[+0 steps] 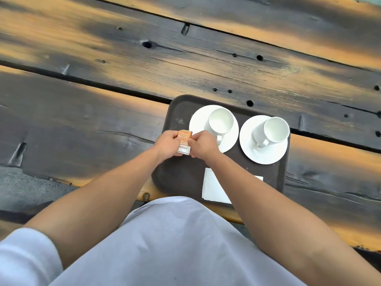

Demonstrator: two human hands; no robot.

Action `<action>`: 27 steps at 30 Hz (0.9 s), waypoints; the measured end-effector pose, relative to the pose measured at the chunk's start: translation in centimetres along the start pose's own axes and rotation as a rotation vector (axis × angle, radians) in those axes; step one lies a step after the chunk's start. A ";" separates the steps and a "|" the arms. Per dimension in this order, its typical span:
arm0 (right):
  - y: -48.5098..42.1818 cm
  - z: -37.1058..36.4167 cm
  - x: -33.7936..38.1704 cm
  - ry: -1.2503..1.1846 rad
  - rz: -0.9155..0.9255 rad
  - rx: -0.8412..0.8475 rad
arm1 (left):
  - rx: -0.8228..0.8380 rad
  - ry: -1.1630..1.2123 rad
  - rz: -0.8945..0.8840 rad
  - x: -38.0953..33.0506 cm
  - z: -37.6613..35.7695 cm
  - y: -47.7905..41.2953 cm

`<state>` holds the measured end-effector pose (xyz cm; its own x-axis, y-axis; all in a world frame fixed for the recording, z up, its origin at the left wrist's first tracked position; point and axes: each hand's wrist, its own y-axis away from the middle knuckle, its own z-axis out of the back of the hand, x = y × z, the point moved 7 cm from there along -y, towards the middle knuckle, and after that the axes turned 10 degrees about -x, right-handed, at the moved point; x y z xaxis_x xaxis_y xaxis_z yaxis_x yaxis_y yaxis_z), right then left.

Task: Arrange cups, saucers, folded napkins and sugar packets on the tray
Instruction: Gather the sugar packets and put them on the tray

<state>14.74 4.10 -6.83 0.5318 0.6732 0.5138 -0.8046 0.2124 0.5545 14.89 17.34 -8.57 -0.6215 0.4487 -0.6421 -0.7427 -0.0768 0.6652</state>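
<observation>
A dark brown tray (pixel 179 112) lies on the wooden table. On it stand two white saucers, the left saucer (pixel 198 120) and the right saucer (pixel 247 133), each with an empty white cup: the left cup (pixel 221 122) and the right cup (pixel 275 130). A folded white napkin (pixel 214 186) lies at the tray's near edge, partly hidden by my right forearm. Over the tray's left part, my left hand (pixel 168 144) and my right hand (pixel 203 144) both pinch a small bundle of orange-and-white sugar packets (pixel 184 141) between them.
The table (pixel 123 69) is made of dark, scorched-looking planks with gaps and knot holes. Its near edge runs just under the tray. My white shirt fills the bottom of the view.
</observation>
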 end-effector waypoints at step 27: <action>-6.3 -1.6 4.1 0.152 -0.224 -0.085 | -0.211 -0.398 0.011 -2.6 4.2 -10.0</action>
<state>21.60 6.60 -9.27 0.6584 0.6998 0.2773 -0.6942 0.4220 0.5832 25.01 20.69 -11.96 -0.5160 0.7512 -0.4116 -0.7969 -0.2447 0.5524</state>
